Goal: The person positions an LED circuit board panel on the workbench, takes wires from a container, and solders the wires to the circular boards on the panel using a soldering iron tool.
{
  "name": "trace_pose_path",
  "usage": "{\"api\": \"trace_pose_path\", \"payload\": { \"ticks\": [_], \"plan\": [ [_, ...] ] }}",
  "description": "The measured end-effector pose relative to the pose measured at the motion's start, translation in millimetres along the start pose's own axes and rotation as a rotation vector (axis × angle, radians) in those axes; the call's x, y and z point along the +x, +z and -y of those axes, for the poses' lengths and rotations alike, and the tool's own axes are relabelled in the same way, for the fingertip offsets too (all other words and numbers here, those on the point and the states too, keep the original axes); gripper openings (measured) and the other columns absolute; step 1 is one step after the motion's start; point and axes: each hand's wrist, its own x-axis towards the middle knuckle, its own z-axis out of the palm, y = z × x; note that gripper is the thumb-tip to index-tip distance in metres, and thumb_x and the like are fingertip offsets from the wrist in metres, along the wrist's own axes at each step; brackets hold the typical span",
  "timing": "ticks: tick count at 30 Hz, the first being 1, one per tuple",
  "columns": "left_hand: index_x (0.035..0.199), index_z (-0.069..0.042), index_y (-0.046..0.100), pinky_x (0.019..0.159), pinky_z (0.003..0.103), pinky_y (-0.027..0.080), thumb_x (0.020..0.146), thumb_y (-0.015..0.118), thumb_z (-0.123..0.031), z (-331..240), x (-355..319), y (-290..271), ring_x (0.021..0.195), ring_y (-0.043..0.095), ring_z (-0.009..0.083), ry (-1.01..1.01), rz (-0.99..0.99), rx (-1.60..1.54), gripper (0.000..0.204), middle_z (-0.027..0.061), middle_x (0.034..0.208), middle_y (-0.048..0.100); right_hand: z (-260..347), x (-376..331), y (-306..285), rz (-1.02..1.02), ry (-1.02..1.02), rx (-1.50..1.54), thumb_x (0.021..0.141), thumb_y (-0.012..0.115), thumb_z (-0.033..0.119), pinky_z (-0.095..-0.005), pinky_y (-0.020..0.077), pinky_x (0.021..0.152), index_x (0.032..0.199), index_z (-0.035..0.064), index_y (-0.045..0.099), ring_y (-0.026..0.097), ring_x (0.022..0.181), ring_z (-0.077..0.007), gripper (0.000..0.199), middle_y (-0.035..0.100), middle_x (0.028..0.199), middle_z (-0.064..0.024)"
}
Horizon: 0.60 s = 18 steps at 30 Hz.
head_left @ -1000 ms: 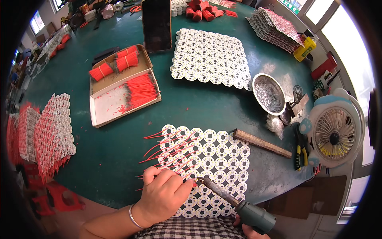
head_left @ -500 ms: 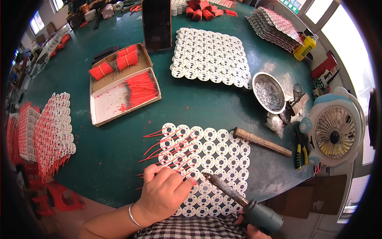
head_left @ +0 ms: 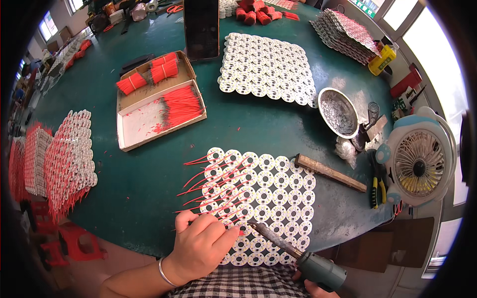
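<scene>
The left hand (head_left: pixel 201 246) stayed on a sheet of white rings (head_left: pixel 268 196), fingers pinched narrow, with a bit of red wire (head_left: pixel 242 231) at their tips. The soldering iron (head_left: pixel 308 262) had its tip nearer to them than before. The right hand (head_left: pixel 318 290), mostly hidden, held its handle.

The sheet lay flat in front of the person, with thin red wires poking past its left side. Green table (head_left: pixel 149 169) showed between a flat box (head_left: pixel 136 130) and the sheet. A wooden bar (head_left: pixel 332 174) lay over the sheet's far right corner.

Red wires (head_left: pixel 183 106), white boards (head_left: pixel 268 213)
</scene>
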Motion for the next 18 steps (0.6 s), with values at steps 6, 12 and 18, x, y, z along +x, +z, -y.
{"api": "trace_pose_path", "payload": {
  "ticks": [6,12,18],
  "plan": [
    [0.09,-0.013,0.07,0.076,0.038,0.03,0.064,0.074,-0.008,0.1,-1.2,1.6,0.074,0.052,0.016,0.0,-0.006,-0.027,0.027,-0.0049,0.073,0.049,7.0,3.0,1.4,0.02,0.027,-0.026,0.081,0.071,0.012,-0.0362,0.0464,0.09,0.13,-0.0046,0.046,0.06,0.102,-0.0244,0.057,0.061,0.114,-0.0161],
    [0.092,-0.011,0.068,0.079,0.036,0.032,0.078,0.063,-0.014,0.0,0.8,-0.5,0.074,0.051,0.0149,0.022,0.012,0.011,0.016,-0.003,0.074,0.049,7.7,9.7,2.9,0.001,0.029,-0.022,0.086,0.066,0.016,-0.0336,0.0501,0.073,0.119,-0.0022,0.053,0.062,0.08,-0.0188,0.04,0.063,0.094,-0.01],
    [0.092,-0.011,0.068,0.079,0.036,0.032,0.078,0.063,-0.014,-1.0,0.8,-1.8,0.077,0.052,0.0159,0.011,0.034,0.013,0.016,-0.0021,0.075,0.05,18.8,15.9,3.9,0.011,-0.023,-0.064,0.086,0.066,0.016,-0.0338,0.0492,0.074,0.121,-0.0023,0.051,0.061,0.081,-0.0197,0.042,0.062,0.094,-0.0102]
  ]
}}
